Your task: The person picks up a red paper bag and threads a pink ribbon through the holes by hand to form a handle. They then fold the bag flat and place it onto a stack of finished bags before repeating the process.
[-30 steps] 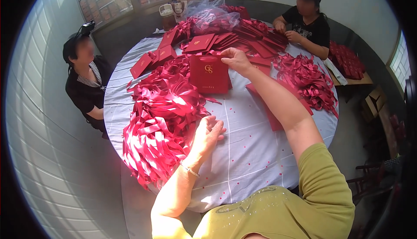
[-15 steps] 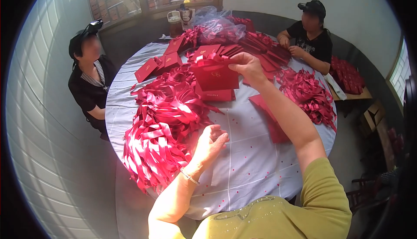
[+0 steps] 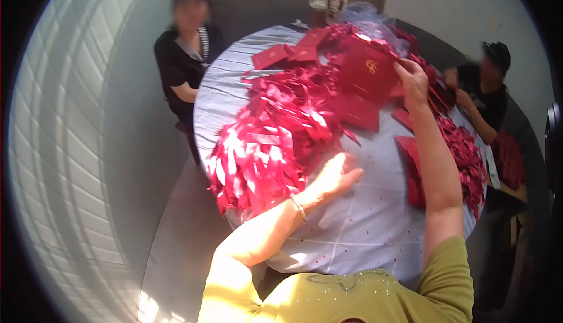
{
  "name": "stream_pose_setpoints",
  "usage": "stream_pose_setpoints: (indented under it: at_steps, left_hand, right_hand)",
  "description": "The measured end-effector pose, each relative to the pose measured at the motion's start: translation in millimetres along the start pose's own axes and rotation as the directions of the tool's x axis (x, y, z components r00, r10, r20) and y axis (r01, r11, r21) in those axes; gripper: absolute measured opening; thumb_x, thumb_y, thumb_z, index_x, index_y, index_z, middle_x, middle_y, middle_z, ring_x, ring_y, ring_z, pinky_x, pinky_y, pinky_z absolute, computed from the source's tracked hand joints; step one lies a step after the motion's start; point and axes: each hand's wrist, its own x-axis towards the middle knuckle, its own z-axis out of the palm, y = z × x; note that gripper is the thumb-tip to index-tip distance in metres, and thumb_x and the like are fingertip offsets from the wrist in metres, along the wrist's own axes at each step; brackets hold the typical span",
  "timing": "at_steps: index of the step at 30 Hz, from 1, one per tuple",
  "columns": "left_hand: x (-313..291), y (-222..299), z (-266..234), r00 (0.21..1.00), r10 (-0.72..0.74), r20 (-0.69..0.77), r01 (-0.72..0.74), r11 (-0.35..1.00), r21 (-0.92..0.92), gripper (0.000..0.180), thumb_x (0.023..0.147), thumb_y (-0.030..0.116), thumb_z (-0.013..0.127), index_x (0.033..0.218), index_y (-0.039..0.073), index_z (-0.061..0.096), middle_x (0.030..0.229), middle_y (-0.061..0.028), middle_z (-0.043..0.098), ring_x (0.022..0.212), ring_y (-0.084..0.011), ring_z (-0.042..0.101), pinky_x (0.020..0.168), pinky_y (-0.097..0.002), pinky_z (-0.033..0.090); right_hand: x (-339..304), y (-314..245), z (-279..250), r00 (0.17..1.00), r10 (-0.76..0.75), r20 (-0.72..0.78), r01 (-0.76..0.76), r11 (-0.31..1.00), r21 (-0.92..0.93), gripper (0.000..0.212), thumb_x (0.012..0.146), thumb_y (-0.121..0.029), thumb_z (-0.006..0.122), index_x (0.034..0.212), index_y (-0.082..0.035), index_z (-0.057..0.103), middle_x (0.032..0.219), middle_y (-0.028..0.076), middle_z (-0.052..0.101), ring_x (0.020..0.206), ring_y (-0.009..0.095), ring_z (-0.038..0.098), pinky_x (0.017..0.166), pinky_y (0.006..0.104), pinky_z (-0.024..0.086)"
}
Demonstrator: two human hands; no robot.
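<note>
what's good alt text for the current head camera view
A person's right hand holds a flat red bag by its upper right side above a round table. The open left hand is beside a heap of red ribbons, with two people at the table's left and right.

Two hands over one round desk [image 3: 375, 229]: a left hand [image 3: 337, 176] and a right hand [image 3: 412, 79]. One flat red bag [image 3: 366, 68] is in the right hand. Two ribbon heaps: one left of the left hand [image 3: 275, 129], one right of the right forearm [image 3: 466, 153]. Two other people, one on each side, well apart from the hands [image 3: 182, 65] [image 3: 487, 97]. Beyond the left hand, more red bags [image 3: 270, 57] overlap too much to count.
</note>
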Motion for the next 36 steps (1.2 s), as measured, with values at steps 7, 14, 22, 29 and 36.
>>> stream_pose_setpoints:
  at_steps: [7,14,22,29,36]
  left_hand:
    - [-7,3,-11,1.000,-0.014,0.000,0.014,0.992,-0.127,0.049,0.094,0.018,0.065,0.130,-0.006,0.042,0.109,-0.0147,0.066,0.095,-0.0191,0.067,0.078,-0.0296,0.053]
    - [-1,10,2,1.000,0.002,-0.014,-0.004,0.995,-0.097,0.046,0.094,0.015,0.064,0.130,-0.006,0.044,0.108,-0.0169,0.067,0.093,-0.0211,0.068,0.077,-0.0297,0.053]
    - [-5,3,-8,1.000,-0.026,-0.017,0.023,0.986,-0.166,0.045,0.094,0.014,0.066,0.128,-0.005,0.044,0.106,-0.0148,0.067,0.091,-0.0198,0.068,0.076,-0.0286,0.055]
    - [-5,3,-2,0.998,-0.040,0.040,0.044,0.993,-0.108,0.047,0.094,0.016,0.066,0.129,-0.005,0.043,0.108,-0.0154,0.066,0.091,-0.0195,0.068,0.077,-0.0295,0.055]
    - [-5,-1,0,0.996,-0.091,0.027,0.092,0.994,-0.052,0.044,0.094,0.014,0.065,0.127,-0.007,0.046,0.106,-0.0167,0.068,0.090,-0.0196,0.068,0.077,-0.0284,0.054]
  right_hand:
    - [-16,87,23,0.985,0.168,-0.046,-0.172,0.979,-0.110,0.024,0.079,-0.007,0.078,0.100,-0.003,0.068,0.089,0.004,0.069,0.071,0.009,0.062,0.059,0.0251,0.051]
    - [-15,113,-3,0.990,0.055,-0.126,-0.094,0.939,-0.330,0.036,0.073,-0.015,0.083,0.104,-0.003,0.069,0.095,0.009,0.070,0.084,0.015,0.067,0.075,0.0285,0.054]
    - [-45,31,-62,0.910,0.353,0.219,-0.260,0.895,-0.361,0.042,0.077,-0.017,0.080,0.110,0.002,0.063,0.096,0.010,0.066,0.079,0.013,0.066,0.058,0.0276,0.055]
    - [-103,-34,-153,0.680,0.533,0.504,0.088,0.623,-0.778,0.067,0.077,-0.029,0.081,0.131,0.002,0.055,0.120,0.015,0.065,0.110,0.023,0.062,0.097,0.0318,0.048]
    - [-131,-23,-156,0.695,0.429,0.577,0.179,0.674,-0.717,0.062,0.081,-0.043,0.073,0.123,0.002,0.061,0.128,0.020,0.060,0.118,0.029,0.058,0.101,0.0349,0.045]
